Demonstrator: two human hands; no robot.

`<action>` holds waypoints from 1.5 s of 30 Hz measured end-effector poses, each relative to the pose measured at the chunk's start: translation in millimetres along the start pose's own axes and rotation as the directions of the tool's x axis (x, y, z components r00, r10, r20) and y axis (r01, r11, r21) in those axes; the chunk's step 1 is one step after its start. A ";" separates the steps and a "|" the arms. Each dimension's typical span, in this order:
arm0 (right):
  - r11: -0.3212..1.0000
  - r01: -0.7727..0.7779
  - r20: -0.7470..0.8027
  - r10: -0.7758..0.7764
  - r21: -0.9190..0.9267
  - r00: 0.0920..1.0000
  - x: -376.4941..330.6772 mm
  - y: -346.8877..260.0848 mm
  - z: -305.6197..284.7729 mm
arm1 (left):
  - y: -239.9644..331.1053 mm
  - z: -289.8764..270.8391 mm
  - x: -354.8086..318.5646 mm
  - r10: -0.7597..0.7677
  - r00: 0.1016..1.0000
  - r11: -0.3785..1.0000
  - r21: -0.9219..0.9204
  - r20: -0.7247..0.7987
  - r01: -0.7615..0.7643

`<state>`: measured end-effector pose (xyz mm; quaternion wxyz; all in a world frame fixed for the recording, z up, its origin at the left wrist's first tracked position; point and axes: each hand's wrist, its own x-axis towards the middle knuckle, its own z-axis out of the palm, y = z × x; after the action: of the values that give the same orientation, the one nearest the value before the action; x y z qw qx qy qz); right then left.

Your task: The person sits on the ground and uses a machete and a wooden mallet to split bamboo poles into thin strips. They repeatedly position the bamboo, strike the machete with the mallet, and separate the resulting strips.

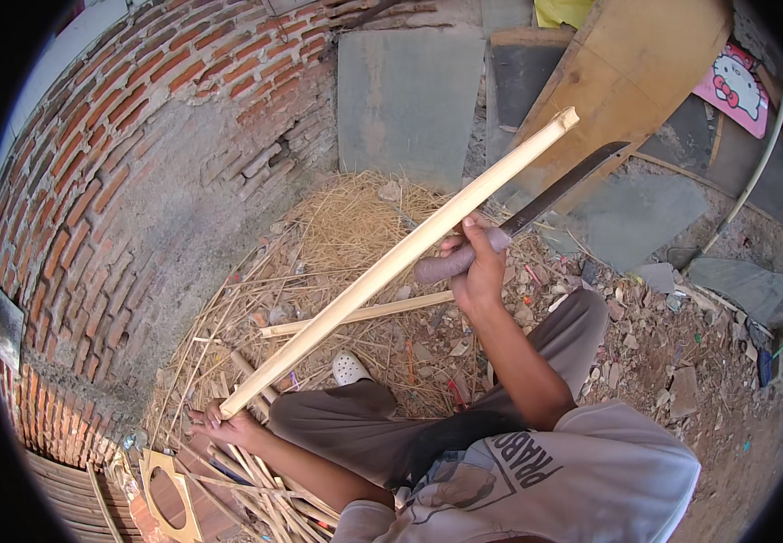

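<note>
Pale split bamboo [391, 263] slants above the littered ground [631, 385], its lower end pinched in the grip of the left hand [230, 429], while the right hand's [482, 276] grip wraps firmly round a machete's handle [444, 266].

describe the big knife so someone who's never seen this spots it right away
Start at the large tan board at the upper right. Below its lower end, the right hand grips a big knife, beside a long pale strip. Unlike that strip, the knife has a dark blade and a thick mauve handle.
</note>
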<state>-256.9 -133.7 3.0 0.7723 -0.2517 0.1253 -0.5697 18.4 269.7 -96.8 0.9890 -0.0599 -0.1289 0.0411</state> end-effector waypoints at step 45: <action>0.172 0.164 0.156 -0.059 -0.971 0.986 -8.8 -108.6 -99.8 | -363.1 49.2 -137.0 -0.895 0.444 0.048 0.999 0.050 -0.017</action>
<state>-396.3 -174.4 -24.1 0.3931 -0.7186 0.4098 -0.4013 -102.4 -97.5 -36.9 0.6055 0.6085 -0.4584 -0.2302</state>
